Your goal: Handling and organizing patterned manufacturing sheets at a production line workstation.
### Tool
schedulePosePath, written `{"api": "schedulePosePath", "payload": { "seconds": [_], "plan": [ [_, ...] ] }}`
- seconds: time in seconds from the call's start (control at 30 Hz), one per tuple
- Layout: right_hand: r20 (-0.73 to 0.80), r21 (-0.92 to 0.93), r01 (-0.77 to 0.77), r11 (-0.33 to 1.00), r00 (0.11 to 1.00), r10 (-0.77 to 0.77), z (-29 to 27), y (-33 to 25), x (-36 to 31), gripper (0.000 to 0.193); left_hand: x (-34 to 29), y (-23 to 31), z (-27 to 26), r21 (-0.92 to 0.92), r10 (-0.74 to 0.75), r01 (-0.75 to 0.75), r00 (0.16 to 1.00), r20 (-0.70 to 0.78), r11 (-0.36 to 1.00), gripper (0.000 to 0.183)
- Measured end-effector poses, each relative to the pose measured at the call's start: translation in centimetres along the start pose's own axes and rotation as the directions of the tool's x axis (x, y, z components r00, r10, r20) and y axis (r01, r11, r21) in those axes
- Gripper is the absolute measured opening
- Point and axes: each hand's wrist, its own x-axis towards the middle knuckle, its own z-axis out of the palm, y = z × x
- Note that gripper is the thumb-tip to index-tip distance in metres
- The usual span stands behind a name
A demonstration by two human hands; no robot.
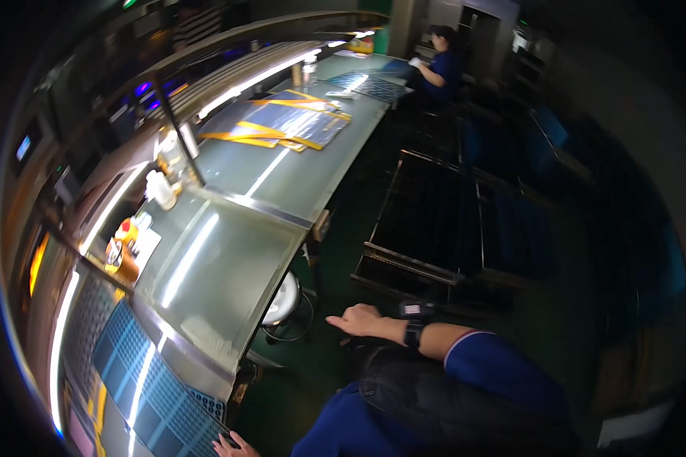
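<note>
My left hand (236, 445) shows at the lower edge, partly cut off. Its fingers are apart and lie by the near corner of a blue perforated sheet (141, 365) on the bench; whether they touch it I cannot tell. My right hand (356, 319) hangs over the dark floor beside the bench, one finger stretched out and the others loosely bent. Nothing shows in it. A dark band is around that wrist. Under the bench edge, left of the right hand, is a round white stool seat (284, 297).
The long glass-topped bench (274, 183) runs away from me. On it lie yellow-edged sheets (282, 122), a white bottle (160, 189) and an orange-brown container (122, 257). A dark metal-framed rack (427, 213) stands right. Far off, a person (442, 68) handles a blue sheet.
</note>
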Motion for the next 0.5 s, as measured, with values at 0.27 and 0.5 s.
{"api": "schedulePosePath", "payload": {
  "seconds": [0.27,0.5],
  "plan": [
    [-0.506,0.336,-0.353,0.873,0.714,0.484,-0.8,23.7,-6.6,0.014,8.9,13.3,5.9,-0.640,0.430,-0.265,0.896,0.114,0.721,0.054],
    [-0.825,0.240,-0.286,0.928,0.444,0.350,-12.6,34.2,-1.1,0.030,13.1,26.7,13.5,-0.544,0.451,-0.335,0.888,0.091,0.769,0.055]
  ]
}}
